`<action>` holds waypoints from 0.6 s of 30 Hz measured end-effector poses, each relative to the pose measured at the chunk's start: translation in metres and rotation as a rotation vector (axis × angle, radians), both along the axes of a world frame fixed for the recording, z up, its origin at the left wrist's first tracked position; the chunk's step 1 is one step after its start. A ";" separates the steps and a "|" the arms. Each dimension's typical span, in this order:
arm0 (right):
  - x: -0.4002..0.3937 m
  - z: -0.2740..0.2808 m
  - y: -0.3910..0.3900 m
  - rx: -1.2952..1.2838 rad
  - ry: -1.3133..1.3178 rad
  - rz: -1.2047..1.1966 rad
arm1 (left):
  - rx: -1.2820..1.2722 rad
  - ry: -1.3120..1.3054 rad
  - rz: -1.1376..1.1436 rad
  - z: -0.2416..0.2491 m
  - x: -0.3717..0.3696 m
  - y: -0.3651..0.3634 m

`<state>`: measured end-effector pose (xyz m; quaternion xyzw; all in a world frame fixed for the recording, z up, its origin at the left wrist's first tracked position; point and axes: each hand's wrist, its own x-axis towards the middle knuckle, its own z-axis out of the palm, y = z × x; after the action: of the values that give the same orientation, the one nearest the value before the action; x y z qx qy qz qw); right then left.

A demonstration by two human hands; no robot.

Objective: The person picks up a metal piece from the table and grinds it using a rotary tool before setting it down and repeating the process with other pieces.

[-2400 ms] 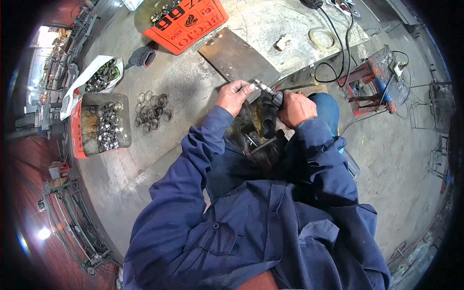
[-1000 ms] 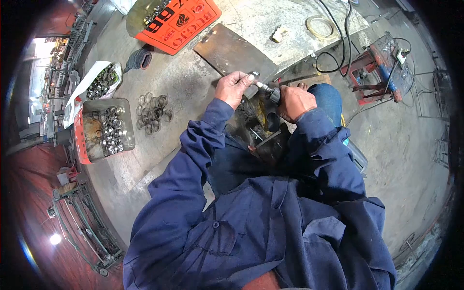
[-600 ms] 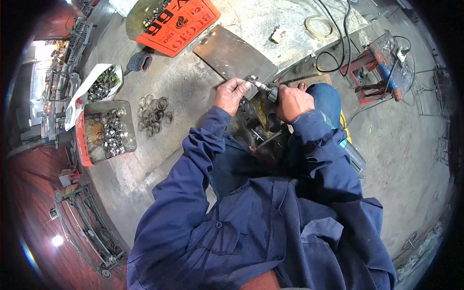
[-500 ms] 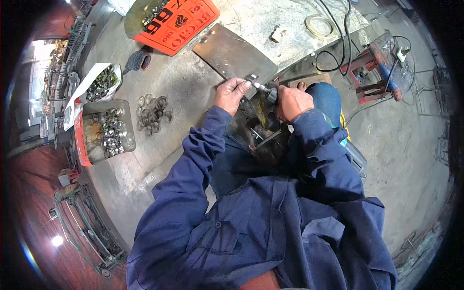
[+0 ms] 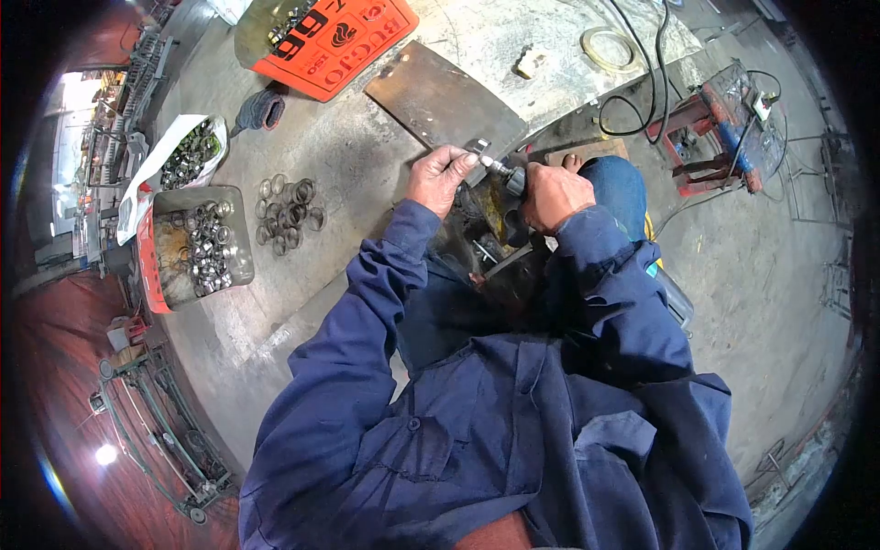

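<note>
My left hand (image 5: 438, 180) pinches a small metal ring (image 5: 478, 146) between thumb and fingers. My right hand (image 5: 557, 197) is wrapped round a dark power tool (image 5: 515, 181), much of it hidden behind the hand. From the tool's chuck a pale bit points left, its tip right at the ring and my left fingertips. Just beyond my left hand lies a flat, rusty steel plate (image 5: 445, 92). On the worktop to the left, a cluster of loose metal rings (image 5: 291, 218) is spread out.
A cut-open container (image 5: 246, 252) of shiny rings stands at left, beside a white bag (image 5: 151, 174) of metal parts. A red-orange container (image 5: 339, 46) and a dark glove (image 5: 261, 110) lie farther back. Black cables (image 5: 655, 82) cross the right, near a red stand (image 5: 724, 128).
Both hands stay almost in place, with the ring still at the tool's bit. The view has shifted very slightly.
</note>
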<state>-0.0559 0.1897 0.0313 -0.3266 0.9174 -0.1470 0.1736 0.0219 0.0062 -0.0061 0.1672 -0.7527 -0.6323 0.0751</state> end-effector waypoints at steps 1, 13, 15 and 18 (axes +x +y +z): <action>0.000 0.001 0.000 -0.001 0.001 0.003 | -0.011 0.001 -0.010 0.001 0.000 -0.001; -0.008 0.003 0.000 0.020 -0.052 -0.020 | 0.007 -0.051 0.007 0.003 -0.001 0.001; -0.008 0.006 0.000 0.045 -0.149 0.011 | 0.018 0.017 0.020 -0.001 -0.002 0.003; -0.008 0.005 0.002 0.042 -0.167 0.040 | 0.045 0.054 0.030 -0.001 -0.001 0.003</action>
<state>-0.0637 0.1920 0.0364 -0.3278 0.8959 -0.1507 0.2593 0.0211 0.0092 -0.0070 0.1629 -0.7334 -0.6522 0.1010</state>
